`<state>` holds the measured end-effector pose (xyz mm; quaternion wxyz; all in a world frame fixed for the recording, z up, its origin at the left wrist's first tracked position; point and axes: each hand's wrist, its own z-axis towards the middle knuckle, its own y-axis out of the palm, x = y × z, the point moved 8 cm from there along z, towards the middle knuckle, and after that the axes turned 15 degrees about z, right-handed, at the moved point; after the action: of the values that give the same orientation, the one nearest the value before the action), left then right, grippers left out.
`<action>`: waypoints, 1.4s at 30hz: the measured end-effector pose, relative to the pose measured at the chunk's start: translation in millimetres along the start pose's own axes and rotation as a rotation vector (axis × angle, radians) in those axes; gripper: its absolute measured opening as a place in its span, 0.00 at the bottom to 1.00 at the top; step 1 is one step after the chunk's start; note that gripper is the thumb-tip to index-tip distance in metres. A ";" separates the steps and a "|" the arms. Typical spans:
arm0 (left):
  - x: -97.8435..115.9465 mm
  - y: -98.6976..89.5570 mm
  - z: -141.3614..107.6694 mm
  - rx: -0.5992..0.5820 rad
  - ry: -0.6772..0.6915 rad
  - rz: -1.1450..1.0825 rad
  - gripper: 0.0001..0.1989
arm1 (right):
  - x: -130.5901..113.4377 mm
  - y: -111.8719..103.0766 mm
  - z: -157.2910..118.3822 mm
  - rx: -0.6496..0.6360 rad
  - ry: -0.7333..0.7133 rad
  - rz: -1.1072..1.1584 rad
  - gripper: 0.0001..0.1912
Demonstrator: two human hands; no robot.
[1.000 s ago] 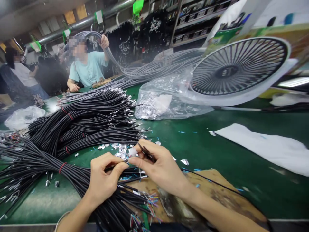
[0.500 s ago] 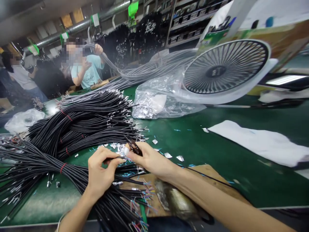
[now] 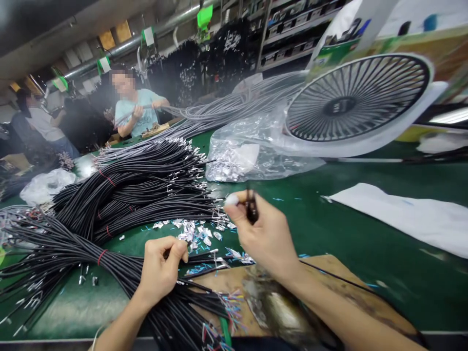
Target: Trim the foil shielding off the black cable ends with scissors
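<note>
My right hand [image 3: 268,236] closes around a slim, dark, blurred tool [image 3: 252,207]; I'd steer it clear of the black, red-tied cable bundle [image 3: 171,314] at seven o'clock. Left hand [image 3: 161,268]: closed together, contents unclear.

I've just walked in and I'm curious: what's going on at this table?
A person is handling things among cables. Their right hand holds a small dark tool, raised apart from the left. The left hand is closed over a red-tied bundle of black cables; whether it grips one is unclear. Silvery scraps lie on the green table. Farther back, a co-worker holds grey cables.
</note>
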<state>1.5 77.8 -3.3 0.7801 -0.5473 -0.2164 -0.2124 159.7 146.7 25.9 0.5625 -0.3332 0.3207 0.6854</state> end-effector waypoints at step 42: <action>4.9 -7.4 -9.5 0.198 -0.010 0.012 0.09 | -2.2 36.3 -10.9 -0.400 0.084 0.119 0.15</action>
<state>2.2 66.0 2.2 0.8304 -0.4701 -0.2370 -0.1825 125.3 130.7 23.8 0.4300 -0.4471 0.2206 0.7527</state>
